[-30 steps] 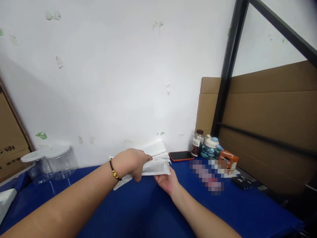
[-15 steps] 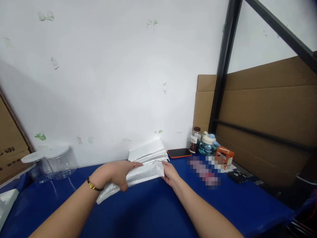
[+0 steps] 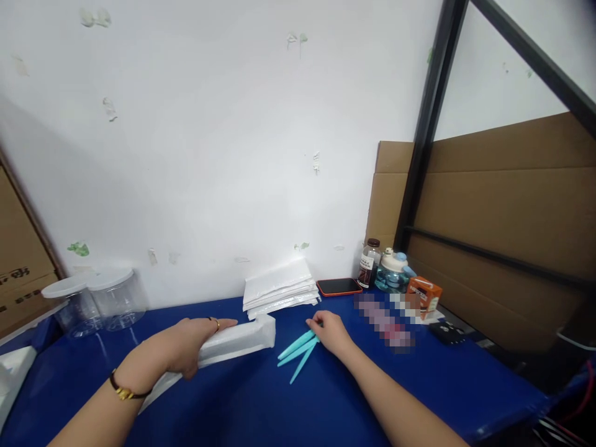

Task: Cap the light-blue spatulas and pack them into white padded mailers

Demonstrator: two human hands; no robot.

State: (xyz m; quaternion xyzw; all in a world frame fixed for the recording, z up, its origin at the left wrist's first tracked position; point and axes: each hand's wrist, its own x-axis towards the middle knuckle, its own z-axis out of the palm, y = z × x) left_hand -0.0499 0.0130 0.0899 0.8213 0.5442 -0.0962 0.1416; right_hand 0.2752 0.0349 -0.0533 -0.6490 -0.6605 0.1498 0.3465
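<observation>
Biggest of all, the white wall [image 3: 209,124] filled the back of the scene, marked with peeling scraps and green patches. Below it stretched the blue table [image 3: 223,403], and over on the right, a broad cardboard sheet [image 3: 503,217] stood behind a black metal frame [image 3: 431,105]. Far left, two clear containers [image 3: 121,304] with white lids stood side by side near the wall.

Now to the centre, and here was the action! A long white bag [image 3: 242,341] lay slanted under the left hand [image 3: 181,344], which had it firmly gripped, thumb at the near side, fingers over the top. Just behind it, a stack of white bags [image 3: 279,282] sat close to the wall, with an orange-edged phone [image 3: 339,286] right beside it. Further right came a blue-and-white jug [image 3: 393,270], next to it a dark-capped bottle [image 3: 369,264], and in front an orange box [image 3: 424,297].

And look at the right hand [image 3: 331,330]: closed in a pinch on the upper ends of several teal pieces [image 3: 298,345], their slim points fanned toward the near left! Smallest to finish, a dark bracelet [image 3: 123,393] with gold circled the left wrist, and a ring [image 3: 215,323] sat on a left finger.
</observation>
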